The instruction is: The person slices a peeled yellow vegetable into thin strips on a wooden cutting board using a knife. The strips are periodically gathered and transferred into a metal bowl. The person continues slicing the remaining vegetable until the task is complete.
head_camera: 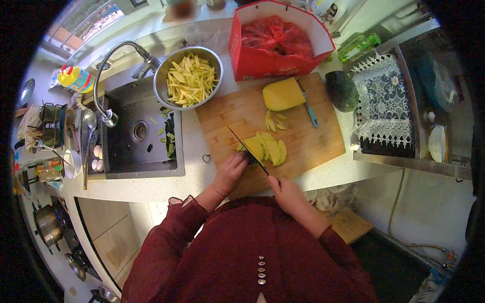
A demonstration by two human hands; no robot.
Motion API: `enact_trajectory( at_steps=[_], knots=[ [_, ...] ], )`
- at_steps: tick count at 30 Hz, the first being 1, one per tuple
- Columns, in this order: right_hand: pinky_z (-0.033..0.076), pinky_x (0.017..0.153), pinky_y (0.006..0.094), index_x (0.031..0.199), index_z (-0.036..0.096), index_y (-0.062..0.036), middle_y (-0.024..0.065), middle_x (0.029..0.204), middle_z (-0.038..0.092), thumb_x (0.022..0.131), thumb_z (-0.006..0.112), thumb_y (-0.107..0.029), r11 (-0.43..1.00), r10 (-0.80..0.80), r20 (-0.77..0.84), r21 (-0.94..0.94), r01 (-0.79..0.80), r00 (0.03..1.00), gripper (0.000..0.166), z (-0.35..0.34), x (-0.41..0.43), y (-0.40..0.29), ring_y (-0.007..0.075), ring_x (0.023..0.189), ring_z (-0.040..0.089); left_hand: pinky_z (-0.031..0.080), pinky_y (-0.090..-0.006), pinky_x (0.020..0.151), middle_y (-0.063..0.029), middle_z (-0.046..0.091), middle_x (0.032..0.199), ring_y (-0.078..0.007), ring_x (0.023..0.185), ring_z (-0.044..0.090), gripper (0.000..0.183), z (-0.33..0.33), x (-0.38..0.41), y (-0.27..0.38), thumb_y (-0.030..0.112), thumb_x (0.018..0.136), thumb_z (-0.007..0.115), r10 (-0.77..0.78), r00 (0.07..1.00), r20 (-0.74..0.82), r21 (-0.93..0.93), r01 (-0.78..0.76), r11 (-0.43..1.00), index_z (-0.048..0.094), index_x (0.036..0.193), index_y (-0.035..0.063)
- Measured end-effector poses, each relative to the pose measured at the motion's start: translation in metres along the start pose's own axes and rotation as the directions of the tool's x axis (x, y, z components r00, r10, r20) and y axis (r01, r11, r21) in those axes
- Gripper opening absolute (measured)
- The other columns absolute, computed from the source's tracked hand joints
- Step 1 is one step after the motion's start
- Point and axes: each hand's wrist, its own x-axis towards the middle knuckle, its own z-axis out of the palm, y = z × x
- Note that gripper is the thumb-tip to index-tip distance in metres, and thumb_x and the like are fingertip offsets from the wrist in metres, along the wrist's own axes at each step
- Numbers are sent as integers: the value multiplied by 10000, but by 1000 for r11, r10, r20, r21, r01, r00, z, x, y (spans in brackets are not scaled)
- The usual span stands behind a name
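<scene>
My right hand [286,193] grips a kitchen knife [248,150], its blade slanting away to the upper left. My left hand [230,170] presses on a piece of squash at the blade's left side; the fingers partly hide it. Just right of the blade lie pale green-yellow squash slices [271,147] on the wooden cutting board [318,138]. Farther back on the board are a few cut strips [271,122], a large peeled yellow squash chunk [283,94] and a tool with a teal handle [312,115]. A steel bowl [160,86] holds many squash strips [193,81].
Left of the board is a sink [121,155] with green peelings [169,142] and a flexible faucet [102,72]. Behind the board stands a red paper bag [261,66]. A dark green squash piece [341,91] sits at the right, near a lace cloth [384,100]. Eggs [97,157] lie beside the sink.
</scene>
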Motion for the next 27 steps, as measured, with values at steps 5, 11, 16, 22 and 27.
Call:
enact_trajectory(
  at_steps=[5, 11, 16, 22, 27],
  knots=[
    [446, 763, 503, 948, 582, 7, 298, 873, 597, 893, 364, -540, 997, -77, -108, -28, 75, 991, 591, 26, 37, 4, 458, 863, 566, 474, -368, 830, -157, 546, 1057, -319, 966, 540, 310, 3, 0, -4, 36, 702, 527, 11, 1000, 6, -20, -11, 1000, 552, 1007, -16],
    [449, 754, 483, 955, 582, 13, 282, 866, 605, 897, 383, -507, 981, -99, -93, 158, 113, 991, 560, 22, 43, 13, 444, 859, 571, 474, -377, 834, -163, 539, 1083, -327, 989, 536, 308, 4, 1, -4, 31, 707, 515, 39, 998, -46, -54, -41, 998, 546, 1008, -22],
    [456, 731, 464, 950, 587, 29, 262, 843, 612, 902, 405, -472, 979, -96, -38, 176, 101, 995, 535, 1, 17, 1, 428, 832, 583, 480, -372, 825, -156, 544, 1094, -321, 971, 550, 316, 4, -3, -4, 35, 716, 517, 27, 999, -37, -62, -29, 998, 552, 1026, -16],
    [425, 592, 412, 826, 550, 33, 192, 677, 564, 922, 434, -396, 979, -122, -105, 148, 137, 987, 454, -11, -16, 4, 332, 636, 553, 487, -350, 807, -142, 550, 1073, -300, 955, 562, 287, 3, -3, -4, 29, 732, 521, 33, 998, -46, -44, -35, 998, 562, 1015, -2],
    [438, 626, 432, 847, 555, 33, 244, 745, 581, 925, 433, -391, 989, -119, -116, 70, 128, 986, 448, -6, -24, 14, 407, 723, 570, 487, -344, 803, -140, 550, 1059, -298, 963, 558, 278, -1, 0, -1, 36, 734, 537, 44, 998, -54, -2, -45, 999, 564, 1008, 2]
  ],
)
